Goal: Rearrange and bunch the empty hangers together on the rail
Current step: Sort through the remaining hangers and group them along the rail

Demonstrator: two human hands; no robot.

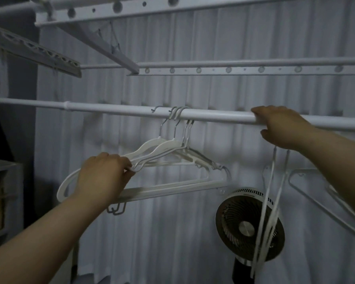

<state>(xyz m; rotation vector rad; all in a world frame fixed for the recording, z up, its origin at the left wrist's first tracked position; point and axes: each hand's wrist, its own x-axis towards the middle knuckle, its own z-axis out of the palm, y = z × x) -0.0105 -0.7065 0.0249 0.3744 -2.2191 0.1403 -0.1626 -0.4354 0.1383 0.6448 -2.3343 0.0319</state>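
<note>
Overhead, a white drying rack [213,69] with perforated bars runs across the room, well above a white rail [111,108] that spans it from left to right. Behind everything hangs a pale pleated curtain [172,242].

A bunch of white hangers [168,146] hangs near the middle of the rail, its metal hooks [175,112] close together and the bodies fanned out and tilted, left ends low. The person's left hand [103,177] has its grip closed on the left shoulder ends of this bunch, fingertips pinching the thin rims.

The right hand [283,128] is on the rail to the right of the hooks, fingers curled over the top and thumb beneath, its grip closed round the rail. Just below it, two thin hangers [273,181] hang edge-on; whether the hand touches their hooks is hidden. Further right, another hanger [307,191] slants down towards the frame edge.

A round fan [238,218] stands low behind the thin hangers, partly crossed by them. A shelf unit [0,171] sits at the far left edge.

The rail is bare from the hooks leftward to its joint, and bare again between the hooks and the right hand.
</note>
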